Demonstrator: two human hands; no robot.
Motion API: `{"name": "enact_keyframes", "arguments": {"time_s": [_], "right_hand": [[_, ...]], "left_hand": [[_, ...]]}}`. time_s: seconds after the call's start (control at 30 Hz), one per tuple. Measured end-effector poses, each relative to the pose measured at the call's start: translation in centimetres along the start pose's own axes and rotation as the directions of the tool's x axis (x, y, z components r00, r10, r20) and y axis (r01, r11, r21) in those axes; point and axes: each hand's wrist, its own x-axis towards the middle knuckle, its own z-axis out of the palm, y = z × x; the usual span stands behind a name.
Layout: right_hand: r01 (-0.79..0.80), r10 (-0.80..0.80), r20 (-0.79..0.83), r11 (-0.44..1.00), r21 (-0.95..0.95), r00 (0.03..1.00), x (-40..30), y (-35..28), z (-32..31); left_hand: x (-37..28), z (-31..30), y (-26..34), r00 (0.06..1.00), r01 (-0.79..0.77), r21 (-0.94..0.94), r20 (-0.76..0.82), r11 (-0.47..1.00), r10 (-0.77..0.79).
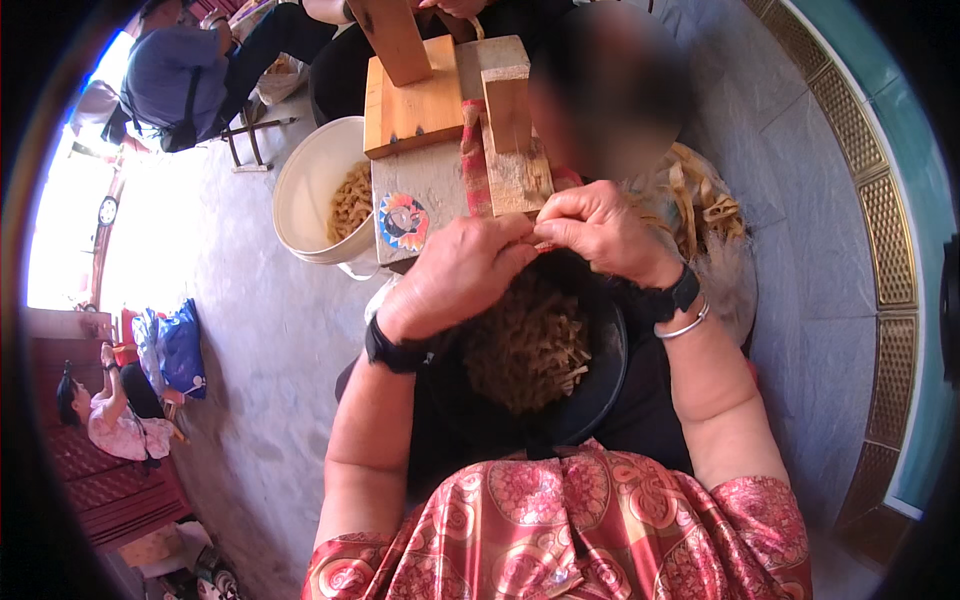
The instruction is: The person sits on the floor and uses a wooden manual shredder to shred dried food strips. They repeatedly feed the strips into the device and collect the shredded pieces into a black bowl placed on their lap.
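My left hand [469,262] and my right hand [592,229] meet at the fingertips in a pinch, just in front of a rough wooden block [517,184]. Whatever lies between the fingers is too small or hidden to make out. Below them, on my lap, rests a dark basin [616,352] holding many short brown dried strips [536,345], partly in shadow. The block stands on a pale bench [416,176] with a red checked cloth [476,161] beside it.
A thick wooden board with an upright post [420,112] sits farther back on the bench. Left of it stands a white bucket [300,195] with brown pieces inside. At the right is a clear bag of long tan strips [697,199]. Other people sit close by.
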Motion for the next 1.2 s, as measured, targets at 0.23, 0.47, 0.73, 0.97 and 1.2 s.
{"name": "enact_keyframes", "arguments": {"time_s": [0.23,0.47,0.73,0.97,1.2], "right_hand": [[0.060,-0.161,-0.136,0.831,-0.553,0.977,2.7,0.6,-2.7],[-0.072,-0.258,-0.349,0.704,-0.706,0.901,4.5,2.7,-1.2],[-0.243,0.279,-0.106,0.932,0.268,0.954,2.6,1.8,-0.4],[-0.388,0.282,0.267,0.636,0.667,0.921,0.3,0.2,3.6],[-0.384,0.265,0.321,0.832,0.401,0.909,0.2,-0.9,3.4]], "left_hand": [[2.7,0.5,-3.0,0.954,0.073,0.190,-0.300,0.979,-0.012],[4.7,1.4,-4.9,0.886,0.175,0.272,-0.462,0.946,-0.031],[1.1,1.9,-1.1,0.968,0.146,0.129,-0.225,0.981,-0.115],[1.8,4.3,-1.7,0.878,-0.089,-0.957,-0.205,0.275,-0.432],[1.1,0.2,-1.7,0.734,-0.462,-0.859,-0.509,0.220,-0.449]]}}
